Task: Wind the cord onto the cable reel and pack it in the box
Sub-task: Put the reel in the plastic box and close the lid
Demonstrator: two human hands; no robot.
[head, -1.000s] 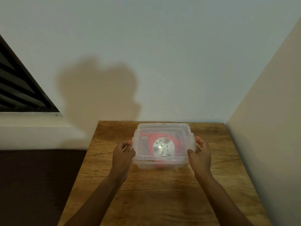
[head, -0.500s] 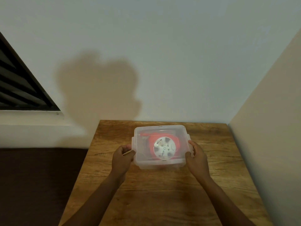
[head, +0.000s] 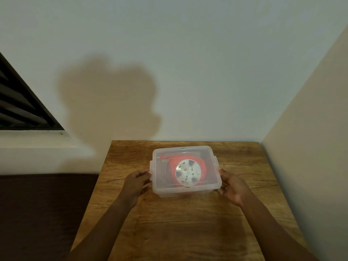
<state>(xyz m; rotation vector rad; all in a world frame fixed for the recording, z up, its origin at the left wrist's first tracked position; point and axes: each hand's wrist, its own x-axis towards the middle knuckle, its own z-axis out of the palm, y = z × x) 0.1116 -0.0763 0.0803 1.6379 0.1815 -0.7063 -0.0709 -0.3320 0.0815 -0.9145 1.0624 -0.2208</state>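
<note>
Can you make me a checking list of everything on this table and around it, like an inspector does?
Surface: wooden table, grain and dark cracks showing.
Job's things: clear plastic box with its lid on, standing on the table; red cable reel with a white hub lies inside.
Clutter: nothing seen.
Grips: left hand at the box's left side, right hand at its right side; whether the fingers curl round the edges cannot be told.
Cables: no loose cord seen outside the box.
Surroundings: pale wall behind with a shadow on it, beige wall on the right, dark slatted window on the left.
</note>
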